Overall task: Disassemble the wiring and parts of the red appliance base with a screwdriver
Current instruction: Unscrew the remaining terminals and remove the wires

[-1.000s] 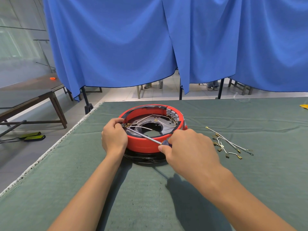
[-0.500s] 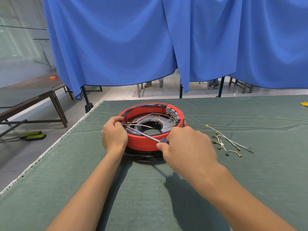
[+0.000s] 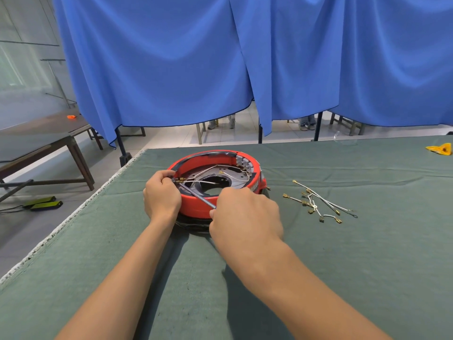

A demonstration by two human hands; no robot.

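Note:
The round red appliance base (image 3: 196,206) lies on the green cloth, its open inside showing a metal plate and white wires with brass terminals. My left hand (image 3: 160,198) grips the base's left rim, fingers curled over the edge by a brass terminal. My right hand (image 3: 242,214) is closed around the screwdriver (image 3: 196,195); its handle is hidden in my fist. The metal shaft slants up-left across the near rim, with its tip at the terminals beside my left fingers.
A bundle of removed white wires with brass terminals (image 3: 318,201) lies on the cloth right of the base. A yellow object (image 3: 440,149) sits at the far right edge. The table's left edge (image 3: 73,217) runs diagonally; blue curtains hang behind.
My right hand has slid slightly forward and left along the near rim, keeping the screwdriver tip at the left terminals. My left hand holds the same spot on the rim.

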